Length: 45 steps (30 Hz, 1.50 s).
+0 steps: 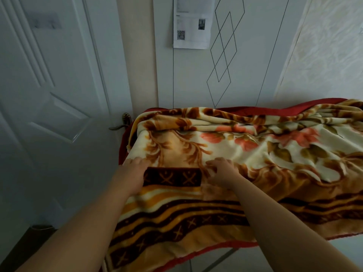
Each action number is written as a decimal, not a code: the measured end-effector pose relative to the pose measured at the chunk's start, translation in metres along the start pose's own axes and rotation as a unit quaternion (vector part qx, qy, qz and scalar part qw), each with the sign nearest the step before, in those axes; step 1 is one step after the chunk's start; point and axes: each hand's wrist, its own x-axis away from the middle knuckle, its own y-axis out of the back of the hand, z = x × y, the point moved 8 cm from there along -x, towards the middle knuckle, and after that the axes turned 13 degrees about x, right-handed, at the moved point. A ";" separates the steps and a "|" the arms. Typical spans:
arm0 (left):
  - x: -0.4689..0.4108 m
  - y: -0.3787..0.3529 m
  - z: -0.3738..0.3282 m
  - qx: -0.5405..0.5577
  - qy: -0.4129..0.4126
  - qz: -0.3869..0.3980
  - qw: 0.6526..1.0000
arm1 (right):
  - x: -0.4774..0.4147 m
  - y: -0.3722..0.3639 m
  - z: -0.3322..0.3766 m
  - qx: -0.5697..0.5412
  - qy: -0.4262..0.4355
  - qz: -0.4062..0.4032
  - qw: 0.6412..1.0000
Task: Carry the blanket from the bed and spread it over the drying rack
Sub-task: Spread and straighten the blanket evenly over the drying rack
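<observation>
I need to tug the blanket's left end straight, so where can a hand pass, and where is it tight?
Free: the gap beside your left hand, between the blanket's red edge and the white door, nearer you than the door handle. Tight: the back left corner, where that handle sits right by the blanket.

The floral cream-and-orange blanket (245, 154), red-edged, lies rumpled over the mostly hidden drying rack (221, 260).

support: drying rack (220, 261), mostly hidden | on it: floral blanket (235, 154), draped over
</observation>
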 end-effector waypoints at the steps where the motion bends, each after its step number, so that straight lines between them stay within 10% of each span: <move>1: -0.002 -0.007 -0.002 -0.007 0.001 0.030 1.000 | -0.001 -0.007 0.002 -0.007 -0.002 0.031 0.999; 15: -0.052 0.024 -0.015 0.064 0.000 -0.034 0.997 | -0.044 0.027 -0.015 -0.149 -0.065 0.012 0.987; 34: -0.219 0.076 0.007 0.044 0.111 -0.126 0.985 | -0.239 0.108 -0.029 -0.072 0.009 -0.109 0.991; 45: -0.288 0.062 0.061 -0.003 0.123 -0.068 0.990 | -0.333 0.098 -0.005 -0.004 0.022 -0.031 0.999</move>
